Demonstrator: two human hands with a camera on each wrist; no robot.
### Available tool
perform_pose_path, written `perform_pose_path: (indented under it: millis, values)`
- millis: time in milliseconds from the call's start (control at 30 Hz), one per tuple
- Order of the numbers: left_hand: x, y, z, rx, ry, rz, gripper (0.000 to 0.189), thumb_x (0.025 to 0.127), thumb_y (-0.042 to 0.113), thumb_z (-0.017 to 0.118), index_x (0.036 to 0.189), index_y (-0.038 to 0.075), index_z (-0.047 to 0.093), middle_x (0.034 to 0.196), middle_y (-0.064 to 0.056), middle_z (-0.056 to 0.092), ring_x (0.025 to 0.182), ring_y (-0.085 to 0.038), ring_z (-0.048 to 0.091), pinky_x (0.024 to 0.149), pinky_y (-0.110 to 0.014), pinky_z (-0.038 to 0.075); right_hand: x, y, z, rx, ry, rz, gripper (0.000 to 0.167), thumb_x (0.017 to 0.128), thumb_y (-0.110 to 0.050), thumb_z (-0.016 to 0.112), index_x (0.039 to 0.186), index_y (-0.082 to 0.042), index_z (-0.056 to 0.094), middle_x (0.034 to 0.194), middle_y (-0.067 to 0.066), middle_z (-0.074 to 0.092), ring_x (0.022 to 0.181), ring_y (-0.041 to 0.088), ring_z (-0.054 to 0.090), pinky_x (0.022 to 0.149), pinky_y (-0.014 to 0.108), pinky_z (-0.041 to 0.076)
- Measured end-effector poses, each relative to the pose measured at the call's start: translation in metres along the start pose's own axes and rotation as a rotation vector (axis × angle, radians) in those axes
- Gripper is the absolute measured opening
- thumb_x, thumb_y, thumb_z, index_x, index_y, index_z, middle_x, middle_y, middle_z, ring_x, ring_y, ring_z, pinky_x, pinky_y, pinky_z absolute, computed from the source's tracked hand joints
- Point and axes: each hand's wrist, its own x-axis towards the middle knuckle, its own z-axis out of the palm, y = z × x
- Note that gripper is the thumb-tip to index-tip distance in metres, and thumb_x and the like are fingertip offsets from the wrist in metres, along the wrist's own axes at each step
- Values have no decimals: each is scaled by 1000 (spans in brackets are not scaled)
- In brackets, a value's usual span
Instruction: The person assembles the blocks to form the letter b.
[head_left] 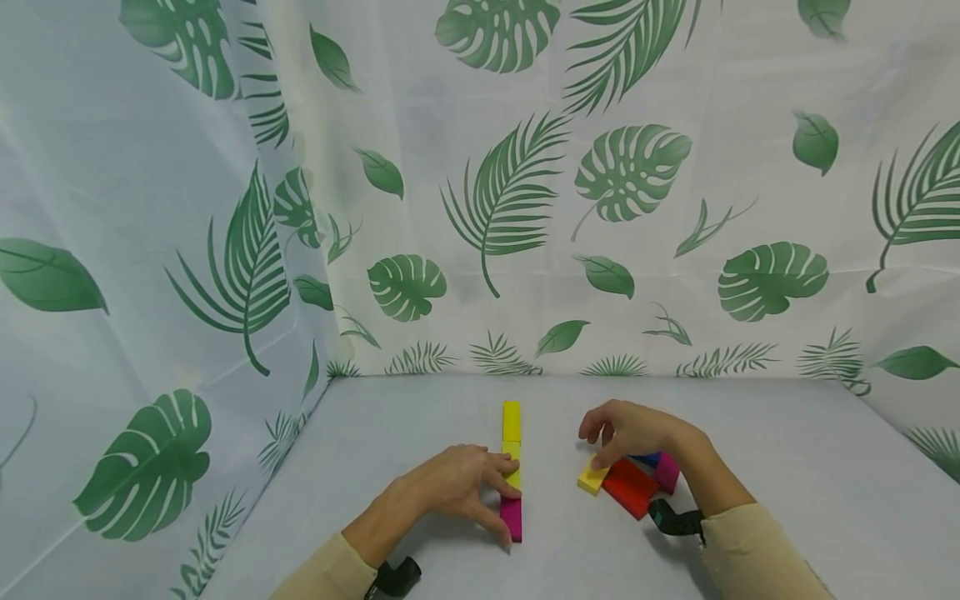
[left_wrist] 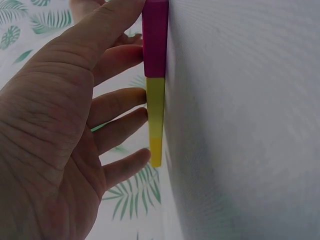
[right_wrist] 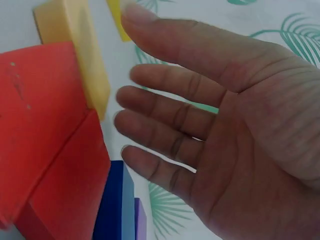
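A straight row stands on the table: a far yellow block (head_left: 512, 422), a second yellow block (head_left: 513, 478) and a magenta block (head_left: 512, 520) at the near end. My left hand (head_left: 459, 485) lies along its left side with fingers extended. In the left wrist view, fingertips meet the magenta block (left_wrist: 155, 40) and yellow ones, and the thumb reaches the magenta block's near part. My right hand (head_left: 637, 429) hovers at a small pile with relaxed fingers and an empty palm. Its thumb overlaps a pale yellow block (head_left: 591, 479) in the head view.
Beside the pale yellow block lie red blocks (head_left: 632, 488), a blue block (head_left: 647, 458) and another magenta block (head_left: 667, 473), partly behind the right wrist. A purple edge (right_wrist: 141, 220) shows in the right wrist view. A leaf-print curtain (head_left: 525, 317) borders the table (head_left: 420, 408).
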Motion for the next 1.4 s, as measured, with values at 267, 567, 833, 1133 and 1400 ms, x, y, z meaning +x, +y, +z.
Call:
perform_pose_path:
  millis: [267,567,833,1133,1400]
  values:
    - [1,0,-1,-3,-8,-1,62,73,70,82,124,36,76,150,6,60,145,-12,50,118,-46,44,1,-11,11,-77,-42,82,42,73,-30,96,103,-19,69,98,0,63,94,21,56,76,35,51]
    - [1,0,-1,-13,-9,-10,63,72,72,82,125,38,76,150,7,60,145,-11,51,117,-47,44,5,-19,15,-161,-50,122,45,72,-27,96,104,-20,66,98,-1,61,94,20,54,79,38,52]
    - [2,0,-1,-11,-18,-19,63,72,73,81,125,39,75,150,9,60,145,-10,51,117,-48,45,11,-19,18,-138,51,120,53,71,-24,97,113,-18,65,102,-1,62,95,19,56,80,36,56]
    - [2,1,-2,25,-11,8,63,73,73,80,124,38,76,149,7,60,144,-12,52,116,-43,46,20,-16,24,-136,172,42,39,79,-21,91,113,-16,72,107,-3,69,103,20,60,91,41,60]
    - [2,0,-1,16,-7,10,63,73,74,80,124,38,76,150,7,60,145,-11,51,116,-42,46,33,-9,31,-184,253,-25,32,87,-17,85,117,-10,77,113,0,76,112,27,66,106,53,53]
